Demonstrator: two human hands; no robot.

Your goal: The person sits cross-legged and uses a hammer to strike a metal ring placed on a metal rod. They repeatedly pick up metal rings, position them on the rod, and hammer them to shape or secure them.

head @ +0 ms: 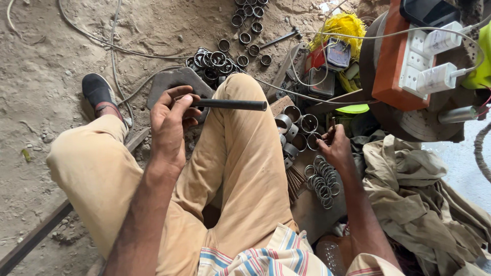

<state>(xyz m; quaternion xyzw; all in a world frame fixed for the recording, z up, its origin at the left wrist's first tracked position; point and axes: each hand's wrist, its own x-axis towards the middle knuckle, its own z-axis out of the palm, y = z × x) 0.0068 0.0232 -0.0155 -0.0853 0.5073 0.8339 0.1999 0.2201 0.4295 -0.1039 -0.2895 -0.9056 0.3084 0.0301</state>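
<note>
1. A single view comes from a camera worn on the person's head.
2. It faces steeply down over the person's own lap toward the sandy ground (46, 76).
3. It sits close: the bent knees fill the middle of the frame and the forearms enter from the bottom edge.
4. No second view shares the scene.

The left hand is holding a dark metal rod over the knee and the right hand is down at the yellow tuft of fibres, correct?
Not quite. The left hand does hold the dark metal rod over the knee, but the head view shows the right hand down by the loose metal rings, not at the yellow tuft of fibres, which lies farther off.
</note>
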